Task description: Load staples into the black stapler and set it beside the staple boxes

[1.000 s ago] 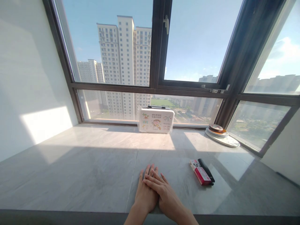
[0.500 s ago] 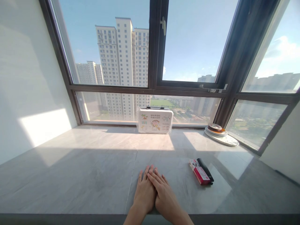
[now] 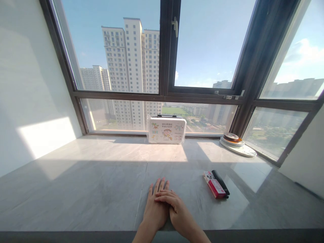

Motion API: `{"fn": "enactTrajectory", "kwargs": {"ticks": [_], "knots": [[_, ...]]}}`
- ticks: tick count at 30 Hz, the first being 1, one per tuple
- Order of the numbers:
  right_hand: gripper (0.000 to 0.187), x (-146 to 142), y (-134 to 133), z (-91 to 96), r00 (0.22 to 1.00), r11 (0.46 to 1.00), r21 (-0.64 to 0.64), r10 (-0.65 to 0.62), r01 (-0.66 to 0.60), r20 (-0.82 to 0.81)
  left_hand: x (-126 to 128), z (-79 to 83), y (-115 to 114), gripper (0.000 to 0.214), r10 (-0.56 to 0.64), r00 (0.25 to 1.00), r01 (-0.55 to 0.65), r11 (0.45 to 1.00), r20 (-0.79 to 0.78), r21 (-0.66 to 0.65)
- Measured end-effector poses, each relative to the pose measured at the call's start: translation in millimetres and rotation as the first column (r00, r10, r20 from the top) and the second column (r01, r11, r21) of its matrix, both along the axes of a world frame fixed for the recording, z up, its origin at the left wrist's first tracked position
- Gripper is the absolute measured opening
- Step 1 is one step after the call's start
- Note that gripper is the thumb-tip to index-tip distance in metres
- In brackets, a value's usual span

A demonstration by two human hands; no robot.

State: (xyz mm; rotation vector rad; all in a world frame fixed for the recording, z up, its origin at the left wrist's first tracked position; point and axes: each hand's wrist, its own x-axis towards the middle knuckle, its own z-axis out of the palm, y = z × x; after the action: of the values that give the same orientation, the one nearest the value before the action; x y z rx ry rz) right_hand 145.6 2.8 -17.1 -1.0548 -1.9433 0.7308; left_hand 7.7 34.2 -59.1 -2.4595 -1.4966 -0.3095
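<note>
Dark-framed window (image 3: 167, 67), tower blocks (image 3: 134, 67) beyond; grey marble sill (image 3: 76, 189) part sunlit; white wall (image 3: 25, 84).

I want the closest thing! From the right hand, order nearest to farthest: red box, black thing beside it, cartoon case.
1. Red box, just right of the right hand.
2. Black thing, against the box's right side.
3. Cartoon case, far ahead by the window.

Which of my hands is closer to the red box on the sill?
Right. The right hand lies left of the red box, nearer the camera, overlapping the left hand, which rests flat farther left on the sill.
</note>
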Motion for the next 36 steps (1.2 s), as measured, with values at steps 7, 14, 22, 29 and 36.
{"fn": "enactTrajectory", "kwargs": {"ticks": [7, 14, 22, 29, 36], "knots": [[0.072, -3.3, 5.2, -6.3, 0.991, 0.997, 0.012, -0.083, 0.082, 0.107, -1.2, -1.7, 3.7, 0.071, -0.022, 0.999, 0.022, 1.0, 0.034, -0.011], [0.068, 0.9, -2.7, 7.7, 0.996, 0.997, 0.053, 0.042, -0.046, 0.084, -0.4, -9.9, 2.7, 0.07, -0.037, 0.999, 0.037, 0.999, 0.02, 0.008], [0.071, -4.3, -7.9, 18.4, 0.99, 1.0, 0.013, 0.018, -0.02, 0.136, 0.8, -10.3, 3.5, 0.072, -0.02, 0.999, 0.02, 1.0, 0.041, -0.018], [0.071, -8.6, -6.2, 12.9, 0.976, 0.998, 0.02, -0.06, 0.057, 0.211, -0.5, -2.2, 2.9, 0.076, -0.026, 0.999, 0.027, 0.998, 0.026, -0.064], [0.047, -9.9, -14.3, 24.3, 0.999, 0.998, 0.048, 0.036, -0.038, 0.036, 1.1, -2.2, 1.7, 0.073, 0.007, 0.997, -0.003, 0.999, 0.079, -0.041]]}}
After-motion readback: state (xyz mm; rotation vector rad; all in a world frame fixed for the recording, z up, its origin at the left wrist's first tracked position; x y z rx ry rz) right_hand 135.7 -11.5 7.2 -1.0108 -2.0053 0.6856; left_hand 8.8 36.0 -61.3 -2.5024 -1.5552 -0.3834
